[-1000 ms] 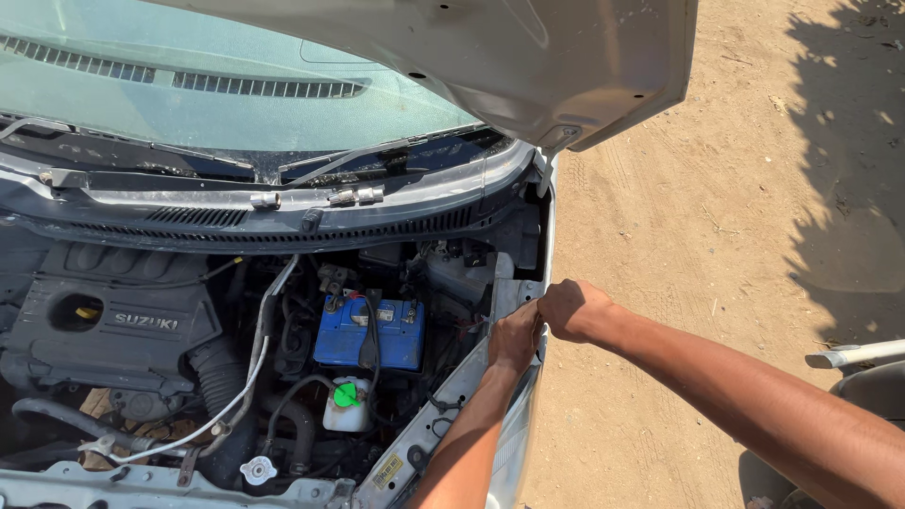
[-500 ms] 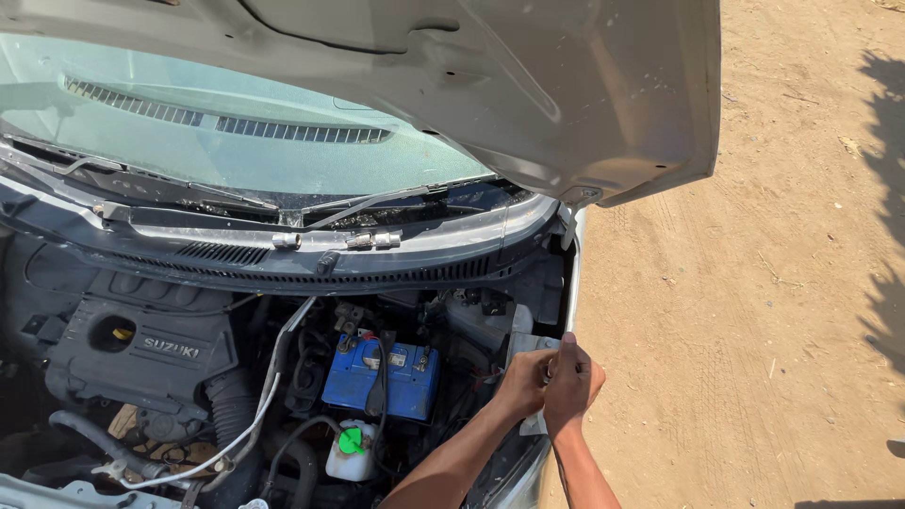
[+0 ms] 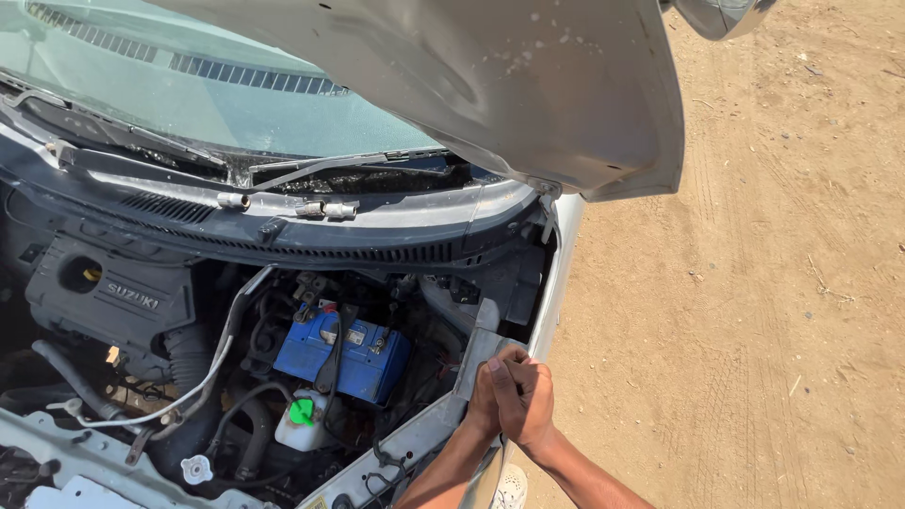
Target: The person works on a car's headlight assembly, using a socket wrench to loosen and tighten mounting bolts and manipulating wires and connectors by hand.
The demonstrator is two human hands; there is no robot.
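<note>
Both hands, left hand (image 3: 483, 405) and right hand (image 3: 524, 401), pressed together at the fender edge (image 3: 551, 302) (grasp unclear), open dirt ground (image 3: 754, 311) beside.

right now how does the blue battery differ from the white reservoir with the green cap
The blue battery is a wide, flat-topped box; the white reservoir is smaller and rounded. The battery has cables and a dark strap across its top; the reservoir carries only a bright green cap. The battery sits nearer the windscreen, the reservoir in front of it. Both lie in the open engine bay, left of the joined left hand and right hand at the fender edge.
</note>
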